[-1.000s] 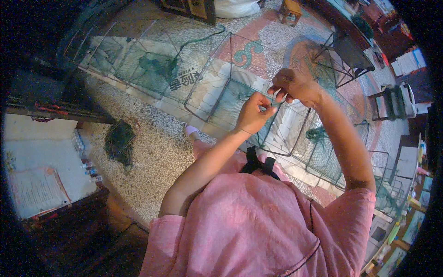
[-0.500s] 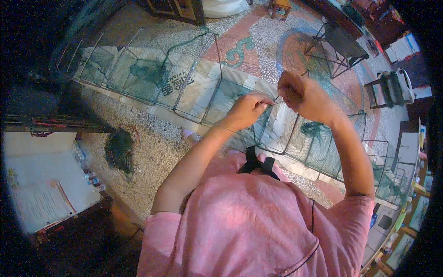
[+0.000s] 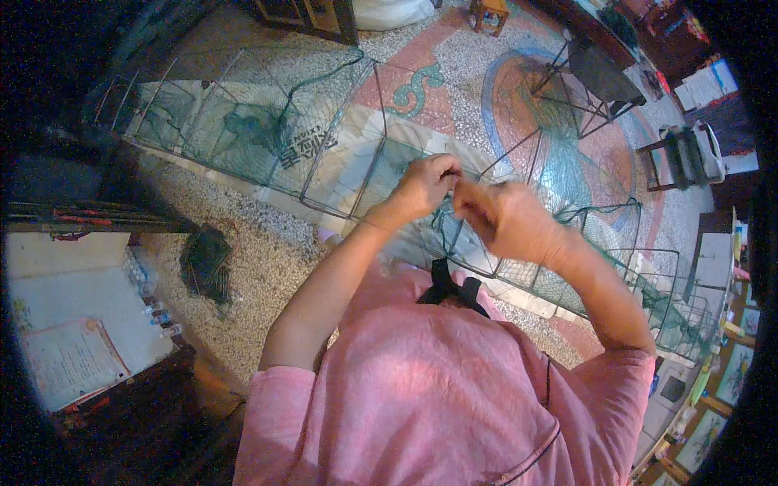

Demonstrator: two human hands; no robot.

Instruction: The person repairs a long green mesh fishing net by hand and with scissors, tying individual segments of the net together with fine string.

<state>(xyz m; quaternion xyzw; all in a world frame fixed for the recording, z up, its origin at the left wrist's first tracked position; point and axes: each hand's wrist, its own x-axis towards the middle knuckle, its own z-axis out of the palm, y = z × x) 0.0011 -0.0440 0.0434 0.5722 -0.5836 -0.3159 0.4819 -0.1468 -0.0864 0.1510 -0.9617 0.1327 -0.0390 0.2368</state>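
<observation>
My left hand (image 3: 417,190) is closed in a pinch above a long collapsible cage of metal frames and green mesh (image 3: 243,121). My right hand (image 3: 506,219) is closed just right of it and slightly lower, its fingertips close to the left hand's. What their fingers hold is too small to make out. The cage stretches from the upper left to the lower right, partly over pale sheets (image 3: 275,194) on the speckled floor. Green cord and netting lie beneath my hands.
A dark netting bundle (image 3: 207,263) lies on the floor at left, near a white-topped surface (image 3: 77,316) with papers and bottles. At the back are a wooden door (image 3: 308,20), a white sack (image 3: 393,12), a small stool (image 3: 490,14), a black frame (image 3: 604,73) and a chair (image 3: 685,158).
My right hand has moved down and to the left. My left hand has shifted slightly up and left, so the hands now sit lower together, fingertips close.
</observation>
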